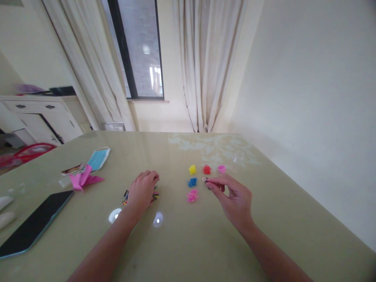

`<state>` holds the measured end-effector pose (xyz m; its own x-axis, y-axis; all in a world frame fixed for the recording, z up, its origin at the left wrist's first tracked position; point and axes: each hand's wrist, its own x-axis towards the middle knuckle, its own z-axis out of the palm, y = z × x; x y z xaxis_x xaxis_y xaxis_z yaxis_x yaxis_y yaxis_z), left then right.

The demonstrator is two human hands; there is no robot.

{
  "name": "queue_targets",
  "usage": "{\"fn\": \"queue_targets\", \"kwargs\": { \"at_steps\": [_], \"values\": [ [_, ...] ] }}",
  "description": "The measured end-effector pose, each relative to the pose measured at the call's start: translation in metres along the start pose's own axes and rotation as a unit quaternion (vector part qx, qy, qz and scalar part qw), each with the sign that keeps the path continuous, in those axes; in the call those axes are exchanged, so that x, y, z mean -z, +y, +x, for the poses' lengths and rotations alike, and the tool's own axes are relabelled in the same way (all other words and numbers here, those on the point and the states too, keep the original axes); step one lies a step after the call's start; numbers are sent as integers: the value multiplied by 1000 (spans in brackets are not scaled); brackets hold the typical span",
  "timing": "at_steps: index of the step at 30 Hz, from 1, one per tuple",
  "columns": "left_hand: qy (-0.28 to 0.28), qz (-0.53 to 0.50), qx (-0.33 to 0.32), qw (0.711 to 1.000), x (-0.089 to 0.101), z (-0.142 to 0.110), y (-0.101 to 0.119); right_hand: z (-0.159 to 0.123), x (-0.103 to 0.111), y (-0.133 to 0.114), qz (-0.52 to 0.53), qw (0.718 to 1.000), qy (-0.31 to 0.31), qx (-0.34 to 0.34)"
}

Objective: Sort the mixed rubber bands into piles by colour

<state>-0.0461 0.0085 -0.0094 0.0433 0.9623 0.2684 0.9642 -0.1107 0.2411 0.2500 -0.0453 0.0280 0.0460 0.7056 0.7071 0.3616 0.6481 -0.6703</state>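
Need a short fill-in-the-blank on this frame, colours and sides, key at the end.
1. The ____ hand partly covers the mixed pile.
2. Directly left of the small item pinched by the right hand is the ____ pile.
3. The red pile lies to the ____ of the yellow pile.
4. The folded piece in front of the face mask is ____.

Missing words: left; blue; right; pink.
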Motion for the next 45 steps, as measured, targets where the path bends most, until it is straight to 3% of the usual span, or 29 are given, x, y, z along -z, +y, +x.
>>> {"fn": "queue_targets", "kwargs": {
  "at_steps": [3,6,9,14,21,29,35,39,42,45],
  "values": [
    [33,-26,-9,999,0,0,2,1,-1,1,-5,1000,-5,-4],
    [53,-123,2,991,-1,0,6,0,-6,11,-34,995,-87,-31],
    [51,-264,5,963,-3,0,13,-4,-15,25,-73,979,-179,-57],
    [14,-416,-1,909,-11,-2,29,-9,-27,42,-132,957,-244,-85],
    [-49,-503,11,863,-13,-8,45,-11,-31,51,-159,946,-262,-109],
    [-87,-531,-13,843,-15,-16,58,-17,-35,34,-40,976,-201,-72],
    [-109,-497,-51,859,-14,-25,69,-21,-40,28,-25,983,-180,-34],
    [-99,-464,-64,878,-11,-24,67,-15,-34,30,-22,986,-160,-44],
    [-57,-305,-98,946,-5,-21,55,-6,-21,28,5,991,-121,-52],
    [-24,-17,-79,996,3,-18,38,4,-5,23,26,998,-59,-19]
  ]
}}
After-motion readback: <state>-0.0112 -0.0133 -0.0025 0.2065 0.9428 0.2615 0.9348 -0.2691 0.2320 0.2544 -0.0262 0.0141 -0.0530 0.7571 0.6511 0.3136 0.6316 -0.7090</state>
